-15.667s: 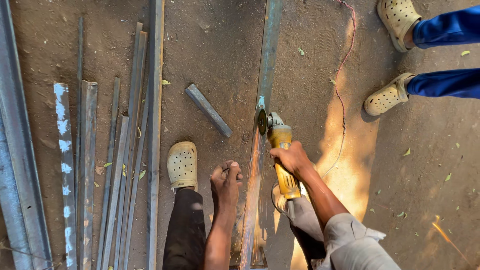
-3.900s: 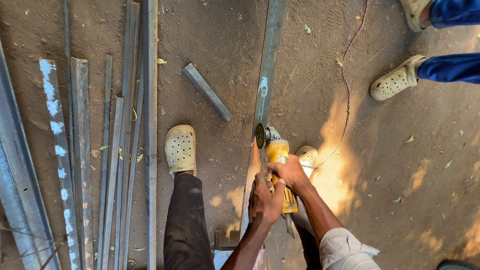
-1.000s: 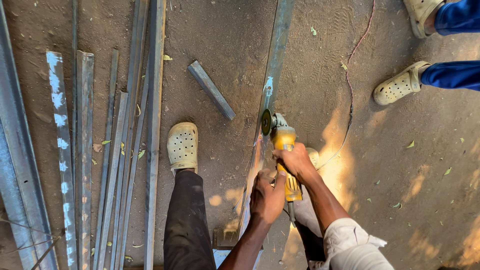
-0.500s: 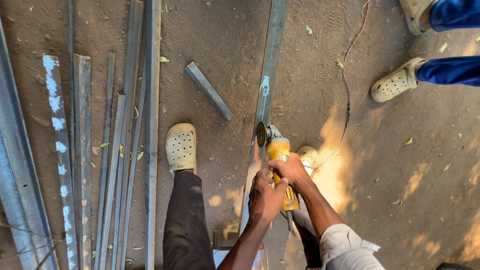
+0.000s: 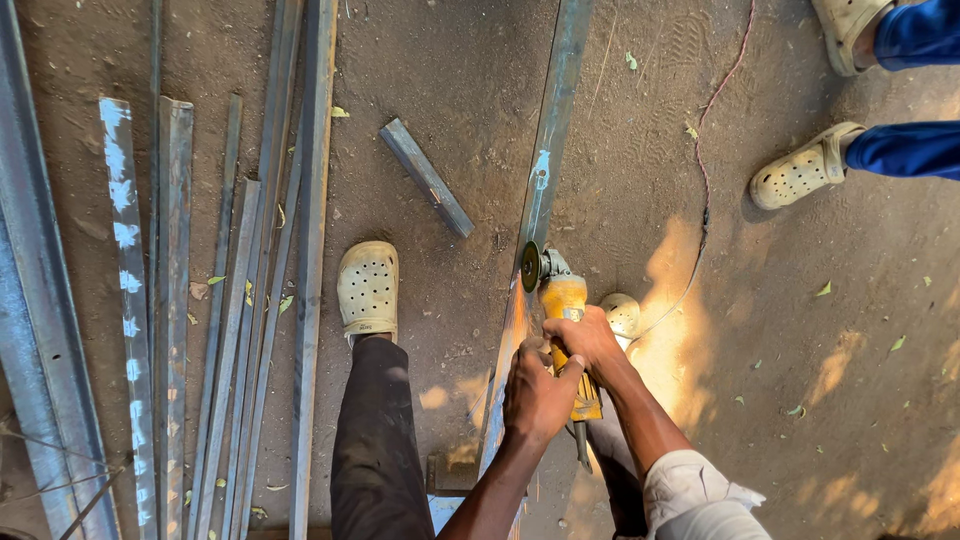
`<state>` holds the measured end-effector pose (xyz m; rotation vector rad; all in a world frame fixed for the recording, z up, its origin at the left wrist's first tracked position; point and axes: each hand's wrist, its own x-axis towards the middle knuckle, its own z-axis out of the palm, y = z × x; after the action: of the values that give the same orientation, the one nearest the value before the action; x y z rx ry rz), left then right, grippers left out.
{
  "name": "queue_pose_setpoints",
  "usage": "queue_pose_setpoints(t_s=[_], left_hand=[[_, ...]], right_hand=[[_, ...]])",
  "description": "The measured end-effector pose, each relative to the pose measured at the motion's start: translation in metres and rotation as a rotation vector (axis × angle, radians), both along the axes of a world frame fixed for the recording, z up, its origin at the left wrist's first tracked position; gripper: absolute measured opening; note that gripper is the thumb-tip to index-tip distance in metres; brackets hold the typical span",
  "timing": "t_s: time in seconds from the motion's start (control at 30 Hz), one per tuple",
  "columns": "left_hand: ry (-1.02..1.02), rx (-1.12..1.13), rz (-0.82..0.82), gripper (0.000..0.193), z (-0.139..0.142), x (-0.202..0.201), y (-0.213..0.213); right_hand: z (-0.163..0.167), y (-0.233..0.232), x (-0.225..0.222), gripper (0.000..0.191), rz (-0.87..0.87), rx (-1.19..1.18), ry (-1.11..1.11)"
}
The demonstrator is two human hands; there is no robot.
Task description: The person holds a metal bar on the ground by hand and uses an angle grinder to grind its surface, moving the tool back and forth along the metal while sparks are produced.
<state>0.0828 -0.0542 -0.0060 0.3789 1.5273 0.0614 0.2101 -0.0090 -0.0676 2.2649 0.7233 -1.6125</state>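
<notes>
A yellow angle grinder rests its disc against a long steel bar that lies on the dirt and runs up the frame. My right hand grips the grinder's yellow body. My left hand is closed beside it, on the rear of the tool and over the bar. My left foot in a cream clog stands left of the bar; the toe of my other clog shows just right of the grinder.
A short cut-off steel piece lies left of the bar. Several long steel bars and angle sections are stacked at the left. The grinder's thin cord trails up right. Another person's clogs and blue trouser legs stand at top right.
Over the last second the grinder and both hands have slid slightly down along the bar toward me. My left hand, earlier flat on the bar, now holds by the grinder.
</notes>
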Motion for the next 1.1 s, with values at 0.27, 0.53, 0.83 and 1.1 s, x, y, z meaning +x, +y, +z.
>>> queue_pose_setpoints(t_s=[0.27,0.53,0.83,1.1], left_hand=[[0.0,-0.023,-0.033,0.072,-0.001,0.0,-0.002],[0.024,-0.016,-0.038,0.074,0.004,0.0,0.003],[-0.001,-0.055,-0.04,0.072,0.007,-0.003,0.008],[-0.017,-0.003,0.006,0.075,0.001,0.003,-0.001]], right_hand=[[0.001,0.002,-0.002,0.018,-0.028,-0.019,-0.026],[0.001,0.001,-0.001,0.019,-0.005,-0.028,-0.018],[0.003,0.001,0.0,0.018,-0.023,-0.002,0.014],[0.0,0.001,0.003,0.018,-0.023,-0.003,-0.001]])
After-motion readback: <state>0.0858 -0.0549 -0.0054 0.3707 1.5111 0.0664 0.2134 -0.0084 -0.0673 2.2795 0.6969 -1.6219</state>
